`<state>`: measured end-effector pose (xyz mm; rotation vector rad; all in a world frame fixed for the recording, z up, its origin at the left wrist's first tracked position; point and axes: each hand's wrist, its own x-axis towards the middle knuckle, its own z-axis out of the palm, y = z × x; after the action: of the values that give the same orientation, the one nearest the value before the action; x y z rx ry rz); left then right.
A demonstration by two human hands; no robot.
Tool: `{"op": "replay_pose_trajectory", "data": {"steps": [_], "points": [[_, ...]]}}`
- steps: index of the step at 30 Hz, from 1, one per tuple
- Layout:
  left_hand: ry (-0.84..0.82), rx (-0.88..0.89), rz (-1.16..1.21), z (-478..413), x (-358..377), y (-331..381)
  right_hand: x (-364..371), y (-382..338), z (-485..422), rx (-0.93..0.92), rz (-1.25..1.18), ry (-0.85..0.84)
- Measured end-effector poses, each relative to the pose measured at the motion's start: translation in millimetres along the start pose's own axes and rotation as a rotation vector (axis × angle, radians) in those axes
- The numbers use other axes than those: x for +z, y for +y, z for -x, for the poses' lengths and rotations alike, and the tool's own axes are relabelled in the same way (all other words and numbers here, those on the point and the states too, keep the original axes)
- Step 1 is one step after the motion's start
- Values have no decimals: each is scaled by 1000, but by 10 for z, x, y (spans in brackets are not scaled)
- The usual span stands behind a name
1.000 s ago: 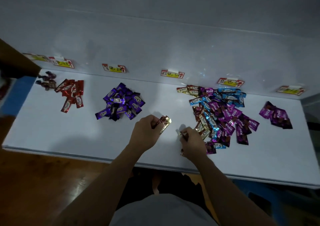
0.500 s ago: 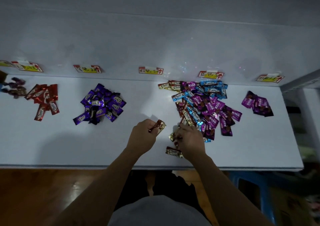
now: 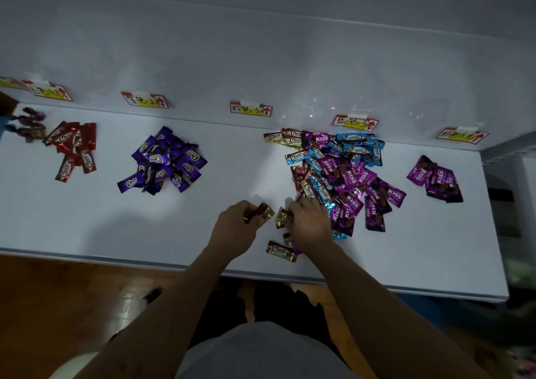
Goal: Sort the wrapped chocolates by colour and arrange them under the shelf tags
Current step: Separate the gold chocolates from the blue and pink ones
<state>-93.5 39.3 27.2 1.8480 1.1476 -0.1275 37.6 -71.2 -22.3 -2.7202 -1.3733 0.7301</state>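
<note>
left grip: we see it curled round some brown-gold chocolates, over the surface.
right grip: palm down, fingers on the near edge of the mixed pile; we cannot tell if it holds a piece.
loose brown piece: flat, just beside the right wrist.
sorted piles: red pile and purple pile at left, pink pile at right, each near its tag.

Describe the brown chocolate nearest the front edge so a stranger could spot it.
On the white shelf, find the big mixed pile right of centre. Beside the wrist of the right hand reaching into it lies the brown-and-gold Choco bar, nearer the front edge than any other wrapper.
</note>
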Motion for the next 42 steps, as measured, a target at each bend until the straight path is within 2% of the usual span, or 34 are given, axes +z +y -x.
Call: {"op": "replay_pose_trajectory", "data": {"steps": [9,12,16,18,21,29,32,35,39,42], "points": [[-86,66,-146,81,193,-186,-23,136,-6,65,5,-24],[-150,204,-188,149,310,-243,19,241,54,114,-71,20],[-303,392,-430,170,491,-322,26,375,141,170,-137,87],[-306,432,-515,173,537,-358,14,421,169,194,-142,92],[-219,478,-531,158,566,-391,1,464,201,221,-162,80],[119,304,-433,45,449,-527,18,540,335,295,-284,70],[147,234,-459,-26,368,-521,26,547,382,300,-316,62],[99,144,-446,-82,354,-479,14,527,379,288,-363,45],[154,46,-272,-122,349,-416,-91,399,310,222,-419,24],[159,-7,-225,-128,356,-407,-171,253,274,181,-458,-1]]}}
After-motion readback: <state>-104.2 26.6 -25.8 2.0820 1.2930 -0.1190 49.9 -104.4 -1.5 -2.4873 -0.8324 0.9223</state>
